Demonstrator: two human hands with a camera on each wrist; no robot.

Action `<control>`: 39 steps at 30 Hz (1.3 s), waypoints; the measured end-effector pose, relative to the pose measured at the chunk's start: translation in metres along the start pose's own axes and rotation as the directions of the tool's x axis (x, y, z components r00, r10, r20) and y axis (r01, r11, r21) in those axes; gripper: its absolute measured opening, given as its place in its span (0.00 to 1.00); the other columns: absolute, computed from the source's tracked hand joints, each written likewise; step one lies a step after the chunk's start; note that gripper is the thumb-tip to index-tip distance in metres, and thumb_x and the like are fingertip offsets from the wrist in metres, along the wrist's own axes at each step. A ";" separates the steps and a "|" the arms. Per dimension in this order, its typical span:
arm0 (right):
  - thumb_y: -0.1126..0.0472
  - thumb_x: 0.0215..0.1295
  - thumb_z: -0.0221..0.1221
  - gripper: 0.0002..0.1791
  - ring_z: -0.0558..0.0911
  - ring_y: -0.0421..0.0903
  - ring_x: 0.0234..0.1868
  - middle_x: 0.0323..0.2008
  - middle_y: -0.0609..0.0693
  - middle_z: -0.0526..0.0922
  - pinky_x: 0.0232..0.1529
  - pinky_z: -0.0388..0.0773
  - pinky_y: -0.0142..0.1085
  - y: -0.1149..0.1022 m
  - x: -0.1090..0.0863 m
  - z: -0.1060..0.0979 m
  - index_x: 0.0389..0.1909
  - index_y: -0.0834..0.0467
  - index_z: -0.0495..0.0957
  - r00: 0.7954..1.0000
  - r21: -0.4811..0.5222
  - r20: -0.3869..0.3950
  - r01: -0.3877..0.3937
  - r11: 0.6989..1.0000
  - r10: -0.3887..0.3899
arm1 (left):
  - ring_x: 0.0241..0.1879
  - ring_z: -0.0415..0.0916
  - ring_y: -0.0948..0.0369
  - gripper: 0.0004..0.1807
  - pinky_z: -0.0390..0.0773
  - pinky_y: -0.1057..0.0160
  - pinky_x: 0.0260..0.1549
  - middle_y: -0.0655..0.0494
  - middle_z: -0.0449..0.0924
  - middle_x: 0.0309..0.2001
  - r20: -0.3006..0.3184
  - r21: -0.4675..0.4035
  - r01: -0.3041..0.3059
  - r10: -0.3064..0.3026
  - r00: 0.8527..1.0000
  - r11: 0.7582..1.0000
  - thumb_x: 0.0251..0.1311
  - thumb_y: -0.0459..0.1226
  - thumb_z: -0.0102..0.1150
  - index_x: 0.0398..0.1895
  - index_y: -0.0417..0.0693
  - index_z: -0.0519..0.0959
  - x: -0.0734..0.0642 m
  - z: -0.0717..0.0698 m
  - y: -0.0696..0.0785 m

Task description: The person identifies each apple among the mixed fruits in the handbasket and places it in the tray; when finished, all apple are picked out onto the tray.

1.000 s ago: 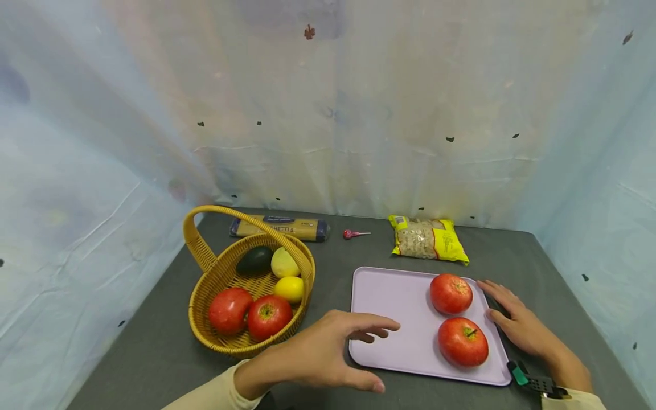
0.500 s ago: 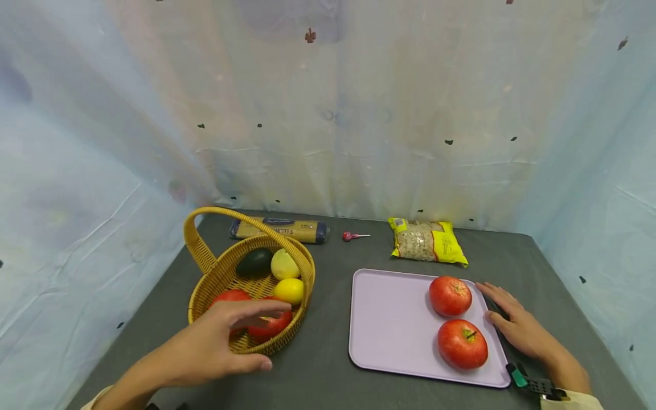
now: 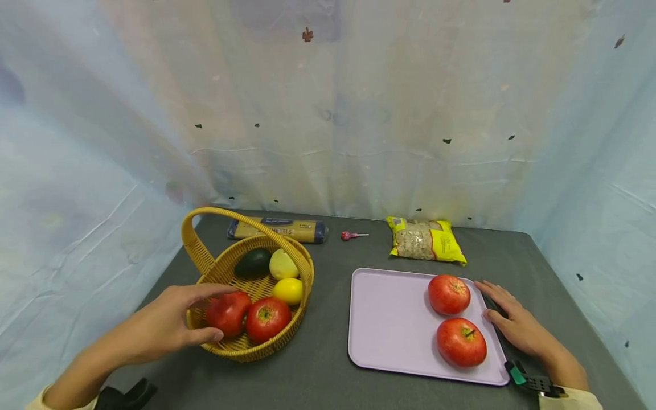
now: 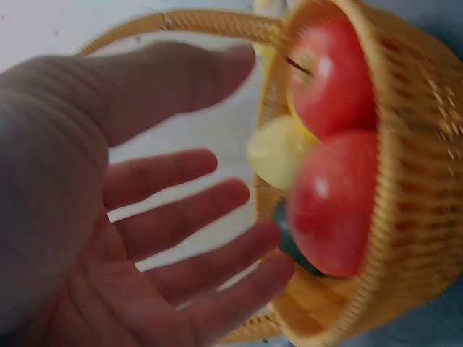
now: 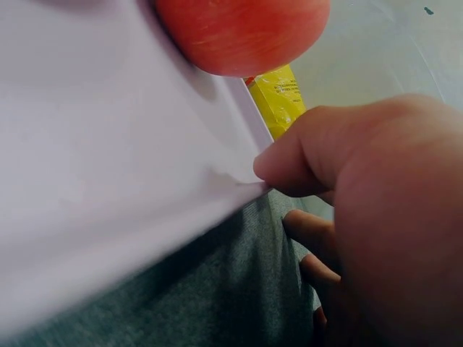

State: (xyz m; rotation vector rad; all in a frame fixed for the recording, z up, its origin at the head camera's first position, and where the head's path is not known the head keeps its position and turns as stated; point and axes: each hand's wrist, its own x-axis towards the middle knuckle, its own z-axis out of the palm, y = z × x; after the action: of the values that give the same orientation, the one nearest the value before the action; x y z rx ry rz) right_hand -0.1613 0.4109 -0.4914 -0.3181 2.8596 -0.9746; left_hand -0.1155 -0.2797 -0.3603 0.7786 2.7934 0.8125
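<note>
My left hand [image 3: 166, 322] hovers at the left rim of a yellow wicker basket [image 3: 246, 354], thumb and fingers spread around the near-left apple [image 3: 228, 313] without a grip. The left wrist view shows the palm apart from the fruit. A second apple [image 3: 268, 320] lies beside the first, with a yellow lemon [image 3: 288, 291], a pale yellow-green fruit [image 3: 283, 264] and a dark green avocado [image 3: 253, 263] behind. Over at the lilac tray [image 3: 386, 324], my right hand [image 3: 523, 324] rests against the right edge, its thumb touching the rim. Two apples [image 3: 449, 294] sit on that tray.
Along the back of the grey table [image 3: 328, 376] lie a spaghetti pack [image 3: 302, 230], a red lollipop [image 3: 347, 236] and a yellow bag of oat-like flakes [image 3: 425, 239]. The basket's handle [image 3: 225, 212] arches over its far side. A pale curtain [image 3: 328, 114] surrounds the table.
From in front of the tray, my left hand has swept left across the basket to its left rim, staying spread. The right hand has kept its place at the tray's edge.
</note>
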 end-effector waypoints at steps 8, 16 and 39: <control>0.56 0.81 0.60 0.38 0.53 0.85 0.78 0.81 0.77 0.58 0.64 0.53 0.89 0.000 -0.001 0.000 0.85 0.59 0.61 1.000 0.003 -0.001 0.001 1.000 -0.001 | 0.51 0.83 0.61 0.40 0.87 0.60 0.43 0.55 0.86 0.62 0.064 0.043 0.060 -0.063 0.996 0.997 0.60 0.52 0.82 0.73 0.49 0.79 0.009 0.010 -0.018; 0.57 0.81 0.60 0.37 0.53 0.85 0.78 0.80 0.77 0.58 0.63 0.54 0.89 0.000 -0.001 0.000 0.85 0.60 0.61 1.000 -0.009 -0.011 0.006 1.000 -0.006 | 0.56 0.84 0.51 0.43 0.88 0.53 0.46 0.44 0.83 0.67 0.005 0.130 0.040 -0.041 0.999 0.991 0.57 0.48 0.84 0.73 0.42 0.78 0.024 0.023 -0.018; 0.56 0.80 0.61 0.37 0.51 0.85 0.79 0.81 0.77 0.58 0.65 0.52 0.89 0.000 -0.001 0.000 0.85 0.58 0.61 1.000 0.014 -0.002 -0.011 1.000 0.011 | 0.60 0.82 0.35 0.48 0.87 0.37 0.53 0.30 0.79 0.67 -0.155 0.258 0.080 -0.040 0.987 0.963 0.52 0.38 0.87 0.75 0.33 0.73 0.045 0.058 -0.023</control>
State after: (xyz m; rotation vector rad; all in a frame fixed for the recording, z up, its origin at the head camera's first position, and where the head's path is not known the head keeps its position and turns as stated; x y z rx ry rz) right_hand -0.1601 0.4105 -0.4914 -0.3000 2.8522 -0.9934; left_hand -0.1487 -0.2461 -0.4211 0.6900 3.0853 0.5139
